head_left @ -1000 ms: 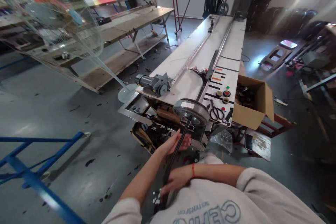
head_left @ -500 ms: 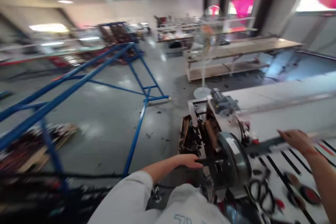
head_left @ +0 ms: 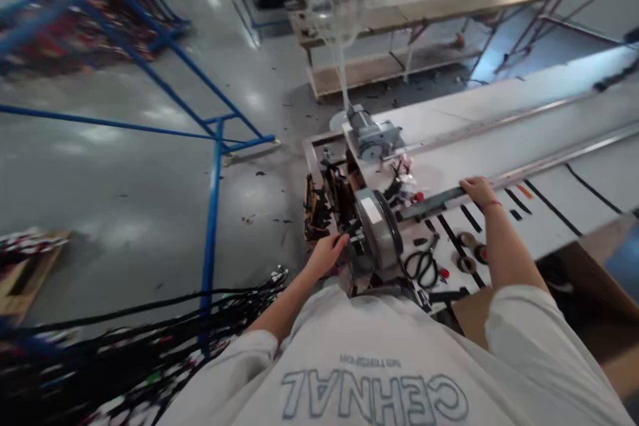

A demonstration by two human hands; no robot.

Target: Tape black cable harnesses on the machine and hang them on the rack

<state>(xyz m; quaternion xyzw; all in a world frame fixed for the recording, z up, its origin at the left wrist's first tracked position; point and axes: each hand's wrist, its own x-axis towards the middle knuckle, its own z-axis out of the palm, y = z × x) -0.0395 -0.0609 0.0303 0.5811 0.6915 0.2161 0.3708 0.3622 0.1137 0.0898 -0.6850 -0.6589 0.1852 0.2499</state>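
Both of my hands are on the machine at the near end of the long white surface (head_left: 499,106). My left hand (head_left: 327,254) reaches to the left face of the round grey wheel (head_left: 382,229), fingers curled where a dark strap meets the wheel; I cannot tell for sure whether they are closed on the strap or only pressing against it. My right hand (head_left: 478,190) lies farther along the surface, palm down with fingers loosely bent over the end of a dark flat bar (head_left: 432,203) that runs from the wheel toward it; it rests on the bar without wrapping it.

Black-handled scissors (head_left: 422,267) lie on the surface just right of the wheel, with two round buttons (head_left: 469,258) near them, between the wheel and my right forearm. A grey motor (head_left: 372,136) sits at the far corner of this end, past a small tangle of red and white wires (head_left: 404,173). Black tape stripes (head_left: 549,203) cross the white top beyond my right hand. On the floor to my left lie bundles of black cables (head_left: 150,326), beside a blue metal frame (head_left: 212,200).
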